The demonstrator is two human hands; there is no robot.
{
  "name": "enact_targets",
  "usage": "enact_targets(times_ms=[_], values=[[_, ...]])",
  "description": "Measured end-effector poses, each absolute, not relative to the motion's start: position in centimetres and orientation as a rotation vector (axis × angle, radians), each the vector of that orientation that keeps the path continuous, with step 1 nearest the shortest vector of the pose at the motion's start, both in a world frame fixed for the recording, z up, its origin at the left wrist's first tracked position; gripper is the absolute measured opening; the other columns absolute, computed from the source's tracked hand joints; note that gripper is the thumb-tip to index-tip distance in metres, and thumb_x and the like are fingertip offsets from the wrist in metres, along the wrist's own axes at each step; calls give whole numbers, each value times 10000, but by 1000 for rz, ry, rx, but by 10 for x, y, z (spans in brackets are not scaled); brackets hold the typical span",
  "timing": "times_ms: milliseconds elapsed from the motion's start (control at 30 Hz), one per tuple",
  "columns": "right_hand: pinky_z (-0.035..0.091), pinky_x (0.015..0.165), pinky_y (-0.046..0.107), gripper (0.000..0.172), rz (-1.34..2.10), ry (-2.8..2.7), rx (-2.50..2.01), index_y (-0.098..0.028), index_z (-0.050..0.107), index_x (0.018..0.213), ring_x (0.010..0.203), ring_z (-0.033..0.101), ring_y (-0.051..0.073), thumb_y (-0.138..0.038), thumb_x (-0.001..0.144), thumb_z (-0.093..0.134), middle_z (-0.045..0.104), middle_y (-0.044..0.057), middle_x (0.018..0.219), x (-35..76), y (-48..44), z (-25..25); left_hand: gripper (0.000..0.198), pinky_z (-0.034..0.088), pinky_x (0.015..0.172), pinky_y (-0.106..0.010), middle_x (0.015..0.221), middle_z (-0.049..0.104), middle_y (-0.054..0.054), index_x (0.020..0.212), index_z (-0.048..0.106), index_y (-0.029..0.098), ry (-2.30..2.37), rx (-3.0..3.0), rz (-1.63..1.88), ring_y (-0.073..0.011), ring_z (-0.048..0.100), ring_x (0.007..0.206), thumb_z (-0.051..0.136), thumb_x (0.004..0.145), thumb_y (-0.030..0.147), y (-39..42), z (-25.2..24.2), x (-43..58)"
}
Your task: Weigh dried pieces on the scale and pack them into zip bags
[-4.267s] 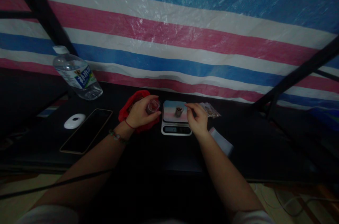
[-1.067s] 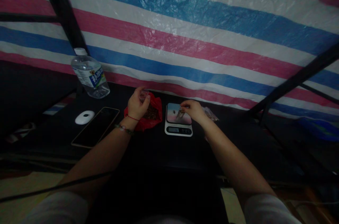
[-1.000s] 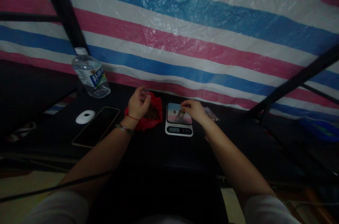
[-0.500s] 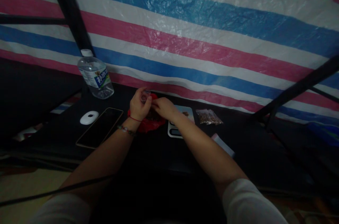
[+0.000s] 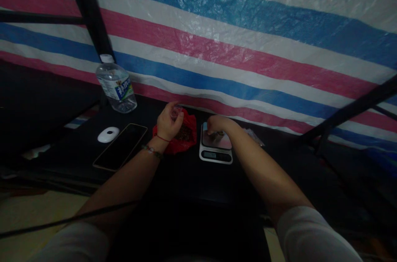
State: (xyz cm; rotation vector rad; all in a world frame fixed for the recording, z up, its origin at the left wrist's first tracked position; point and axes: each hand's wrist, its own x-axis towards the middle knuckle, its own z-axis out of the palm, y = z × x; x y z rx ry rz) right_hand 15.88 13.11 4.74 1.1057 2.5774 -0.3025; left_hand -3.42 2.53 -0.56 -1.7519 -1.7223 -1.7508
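Observation:
A small clear plastic cup (image 5: 175,112) is gripped in my left hand (image 5: 168,124), above the left side of an opened red plastic bag (image 5: 176,146). Brown dried bits (image 5: 185,132) lie inside the bag. To its right sits a small digital scale (image 5: 228,158) with a lit display, whose digits are too faint to read. My right hand (image 5: 218,125) hovers over or touches the scale's shiny plate, fingers pinched downward. Whatever the fingertips hold is hidden. A little brown matter shows on the plate beneath that hand.
A large clear bottle (image 5: 118,88) stands at the back left. In front of it lie a white oval case (image 5: 108,134) and a dark phone (image 5: 120,146). Clear small bags (image 5: 254,137) are partly behind my right forearm. A striped plastic sheet (image 5: 217,51) hangs behind, beside black metal bars (image 5: 88,10).
My right hand has moved right, from the red bag to the scale's plate. My left hand still holds the cup over the bag. The view has shifted slightly.

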Motion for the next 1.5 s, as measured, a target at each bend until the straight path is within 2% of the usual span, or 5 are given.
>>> enact_targets(times_ms=[200, 467, 967, 1233, 1500], values=[[467, 621, 273, 109, -283, 2723, 1073, -181, 735, 648, 653, 658, 208, -91, 618, 684, 716, 67, 672, 138, 118, 59, 435, 505, 765, -318, 904, 643, -65, 1212, 512, 143, -1686, -1747, -1761, -195, 631, 829, 493, 854, 389, 23, -2, -33], [467, 763, 246, 192, -695, 3239, 952, -168, 719, 928, 836, 651, 159, -159, 793, 582, 723, 45, 920, 105, 100, 78, 437, 508, 798, -337, 990, 647, -83, 1214, 506, 156, -1704, -1752, -1779, -207, 636, 884, 495, 849, 396, 23, -3, -34], [469, 760, 319, 334, -758, 3309, 2490, -137, 693, 992, 778, 622, 207, -310, 829, 458, 699, 89, 874, 270, 107, -7, 608, 499, 871, -394, 1026, 665, -98, 1355, 432, 154, -1669, -2302, -1513, -257, 640, 956, 555, 825, 428, 20, -5, -11], [473, 723, 296, 381, -912, 3338, 2175, -166, 606, 1175, 718, 591, 177, -331, 869, 451, 656, 39, 810, 271, 98, -22, 728, 540, 705, -358, 938, 675, -69, 1413, 350, 192, -1644, -2590, -1458, -219, 659, 761, 631, 780, 417, 18, 8, 17], [374, 1011, 429, 494, -661, 3452, 1584, -211, 591, 1171, 1157, 505, 269, -385, 727, 719, 596, 106, 1188, 258, 81, -19, 621, 540, 724, -365, 958, 680, -74, 1313, 486, 191, -1578, -2653, -1374, -229, 663, 797, 645, 759, 421, 45, 13, 34]])
